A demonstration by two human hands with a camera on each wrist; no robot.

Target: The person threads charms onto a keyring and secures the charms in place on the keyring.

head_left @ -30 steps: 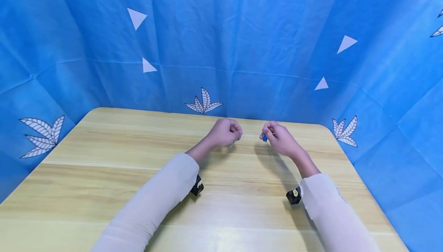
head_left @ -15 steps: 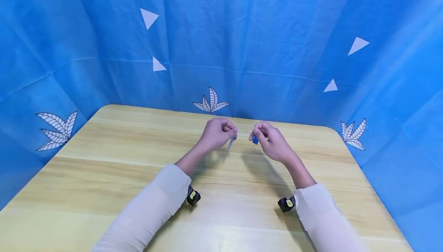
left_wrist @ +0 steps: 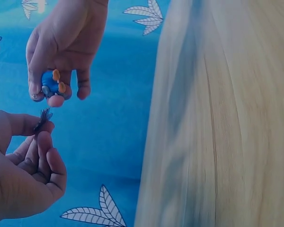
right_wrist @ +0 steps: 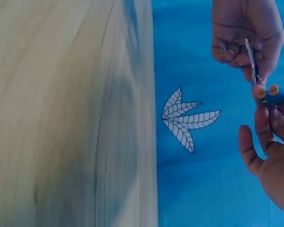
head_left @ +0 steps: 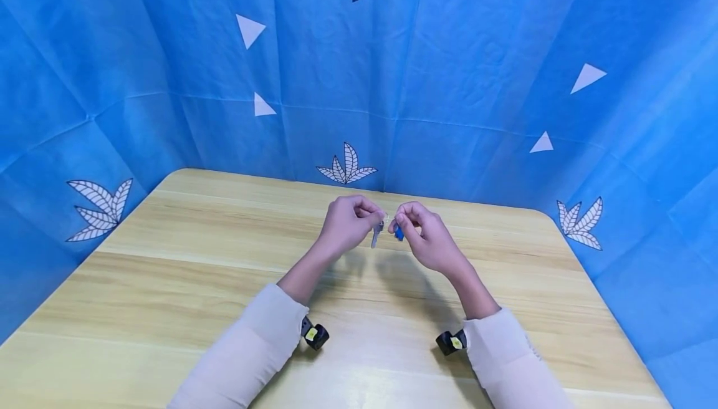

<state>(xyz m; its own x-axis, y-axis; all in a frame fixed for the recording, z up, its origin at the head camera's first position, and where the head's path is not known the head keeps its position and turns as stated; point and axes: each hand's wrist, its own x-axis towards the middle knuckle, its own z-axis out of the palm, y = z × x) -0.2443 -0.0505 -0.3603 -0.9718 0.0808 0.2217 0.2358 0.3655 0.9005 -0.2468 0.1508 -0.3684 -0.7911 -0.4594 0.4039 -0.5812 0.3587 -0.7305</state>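
Note:
Over the far part of the table, my left hand [head_left: 348, 227] pinches a bunch of metal keys [head_left: 377, 234] between thumb and forefinger, with the blades hanging down. A thin ring shows at those fingertips. Close by on the right, my right hand [head_left: 427, 237] pinches a small blue figurine charm [head_left: 399, 233] with its thumb and fingers. Orange feet-like knobs on the blue figurine [left_wrist: 50, 81] face the left wrist camera. In the right wrist view, the keys [right_wrist: 251, 56] reach right up to the figurine, and the fingertips of both hands nearly meet.
Below the hands lies a light wooden table [head_left: 196, 309] with rounded far corners. A blue curtain [head_left: 449, 72] with white leaf and triangle prints surrounds its back and sides. Black wrist cameras [head_left: 316, 336] sit at both sleeve cuffs.
My right hand has moved left with the figurine, narrowing the gap to my left hand. The keys now hang more plainly below the left fingertips. The head view has shifted slightly.

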